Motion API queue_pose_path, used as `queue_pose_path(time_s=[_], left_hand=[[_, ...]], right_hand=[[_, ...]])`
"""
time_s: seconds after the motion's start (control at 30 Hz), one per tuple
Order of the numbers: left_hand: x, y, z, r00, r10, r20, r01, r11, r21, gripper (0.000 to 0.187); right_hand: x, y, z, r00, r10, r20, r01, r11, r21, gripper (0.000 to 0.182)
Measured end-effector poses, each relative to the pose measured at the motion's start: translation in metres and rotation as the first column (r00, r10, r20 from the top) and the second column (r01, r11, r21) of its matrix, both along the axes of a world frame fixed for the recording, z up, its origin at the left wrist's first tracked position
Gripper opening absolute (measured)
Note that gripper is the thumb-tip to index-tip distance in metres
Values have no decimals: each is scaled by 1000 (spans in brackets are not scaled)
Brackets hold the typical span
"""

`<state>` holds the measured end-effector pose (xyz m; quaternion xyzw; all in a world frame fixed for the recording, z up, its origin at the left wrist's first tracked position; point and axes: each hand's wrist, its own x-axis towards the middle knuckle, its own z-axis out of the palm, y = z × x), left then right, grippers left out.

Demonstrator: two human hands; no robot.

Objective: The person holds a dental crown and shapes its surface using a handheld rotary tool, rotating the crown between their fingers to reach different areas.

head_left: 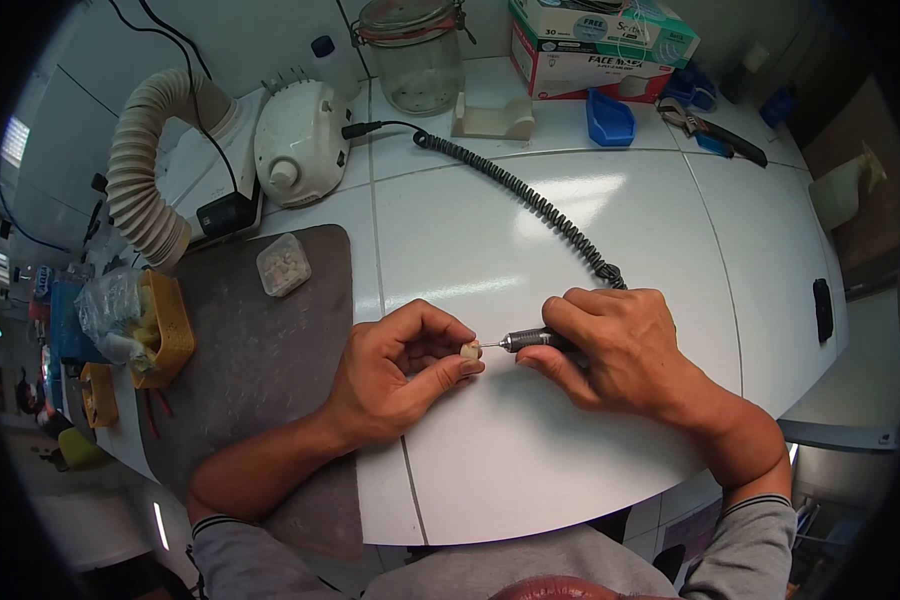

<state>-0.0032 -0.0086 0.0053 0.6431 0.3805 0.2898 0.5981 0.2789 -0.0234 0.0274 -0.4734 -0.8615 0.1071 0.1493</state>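
Between the thumb and fingertips of my left hand (400,370) is a small cream-coloured piece (470,351). My right hand (620,350) is wrapped round a dark rotary handpiece (535,340), whose thin metal bit points left and meets the small piece, or comes very close to it. A black coiled cord (530,195) runs from near my right hand back to a white control unit (302,143) with a round knob. Both hands are over the white tiled table (530,450).
A dark mat (260,380) lies at the left, with a clear tub (284,266) of small pale pieces. Beyond it are a yellow basket (173,330) and a ribbed hose (135,170). A glass jar (410,60), mask boxes (605,60), a blue scoop (610,120) and pliers (720,135) stand or lie behind.
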Motion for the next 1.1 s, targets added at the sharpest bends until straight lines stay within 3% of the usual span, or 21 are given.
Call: queue_pose_path(time_s=[1.1], left_hand=[[0,-1,-2,1000,1,23,-1,1000,1,18]], right_hand=[[1,0,1,1000,2,-9,-2,1000,-4,48]])
